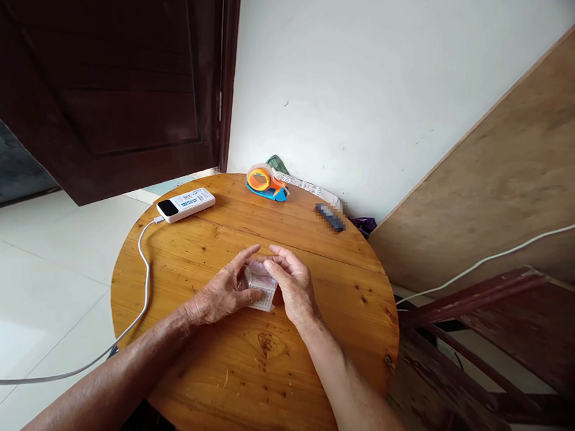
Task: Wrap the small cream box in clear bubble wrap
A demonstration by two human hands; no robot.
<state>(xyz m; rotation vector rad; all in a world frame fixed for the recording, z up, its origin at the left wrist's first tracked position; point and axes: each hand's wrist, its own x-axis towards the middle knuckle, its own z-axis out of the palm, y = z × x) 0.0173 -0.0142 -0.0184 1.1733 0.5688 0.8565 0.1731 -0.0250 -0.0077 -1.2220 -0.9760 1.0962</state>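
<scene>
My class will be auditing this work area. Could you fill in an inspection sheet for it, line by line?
Surface: round wooden table, knots and marks visible.
Things in hand: clear plastic packet with printing, too small to read.
Clutter: tape dispenser, white device and blurred dark object, all beyond the hands.
Hands: left hand holds the packet, thumb on top; right hand is at its right side, grip unclear.
Cables: white cable runs from the device over the table's left edge; pale cable at far right.
Surroundings: dark door, white wall, wooden panel.
</scene>
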